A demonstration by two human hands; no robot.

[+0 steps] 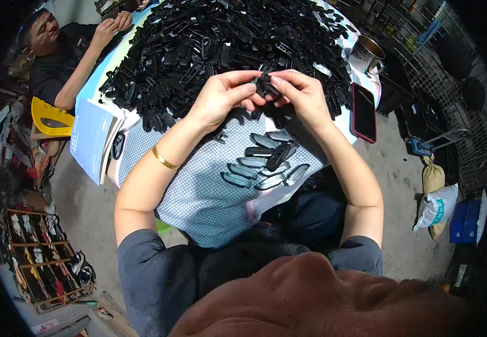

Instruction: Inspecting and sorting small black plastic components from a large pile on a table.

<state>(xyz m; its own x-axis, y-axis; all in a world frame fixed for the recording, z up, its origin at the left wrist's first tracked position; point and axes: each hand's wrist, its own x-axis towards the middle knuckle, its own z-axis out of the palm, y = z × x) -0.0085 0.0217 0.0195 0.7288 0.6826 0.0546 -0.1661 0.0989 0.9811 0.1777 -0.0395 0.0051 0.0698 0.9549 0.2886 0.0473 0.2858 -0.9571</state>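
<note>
Left hand [215, 102]: extending from 7 o'clock, pinching a small black piece [266, 86] between thumb and fingers, leaving hardly any gap.
Right hand [304, 92]: extending from 5 o'clock, narrowing thumb and fingers onto the same piece from its 3 o'clock side.
Two-handed hold: meeting fingertip to fingertip, probably steadying one end while working the other; likely suiting so small a part better than a full palm grip.
Piece position: sitting right at the fingertips, touching both hands, between 2 and 3 o'clock from the left, about 9 o'clock from the right; hiding partly behind thumbs, not showing exact shape.
Heap of black parts [198, 50]: piling up toward 12 o'clock on the worktop [102, 70], rising just beyond both hands, probably for easy picking.
Oval pieces [249, 162]: lying loosely grouped at 6 o'clock from the held piece, on the patterned cloth [190, 185], showing mostly grey faces with dark rims; apparently sitting apart to avoid mixing with the heap.
Dark piece [279, 156]: resting slanted on the group's 3 o'clock side, overlapping neighbours.
Cloth: draping toward 6 o'clock, perhaps cushioning small parts.
Phone [363, 115]: lying at 4 o'clock from the heap, near the edge, probably for clearing work space.
Metal mug [364, 53]: sitting at 12 o'clock from the phone.
Blue book [90, 140]: lying at 8 o'clock from the heap.
</note>
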